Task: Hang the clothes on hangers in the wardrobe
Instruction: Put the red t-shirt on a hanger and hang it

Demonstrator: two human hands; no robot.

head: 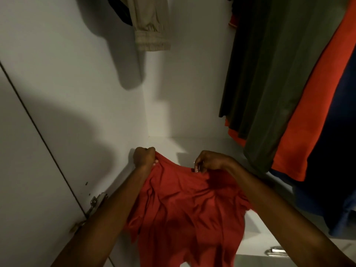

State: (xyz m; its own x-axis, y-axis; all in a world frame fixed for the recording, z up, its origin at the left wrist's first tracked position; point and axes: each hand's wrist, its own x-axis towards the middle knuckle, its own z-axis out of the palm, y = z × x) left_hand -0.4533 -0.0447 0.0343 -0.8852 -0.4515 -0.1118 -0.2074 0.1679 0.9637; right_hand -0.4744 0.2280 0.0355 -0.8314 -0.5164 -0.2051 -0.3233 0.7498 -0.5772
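I hold a red garment (185, 205) in front of me inside the white wardrobe (81, 93). My left hand (144, 157) grips its top edge at the left in a closed fist. My right hand (210, 160) pinches the same edge at the right, and something small and metallic shows between its fingers. The cloth hangs down crumpled between my forearms over the wardrobe floor. I cannot make out a hanger in it.
Hanging at the right are a dark olive garment (269, 78), an orange one (316, 112) and a dark blue one (335, 170). A beige cuffed sleeve (152, 35) hangs at the top. The door hinge (96, 203) is at the lower left; a metal handle (275, 251) at the lower right.
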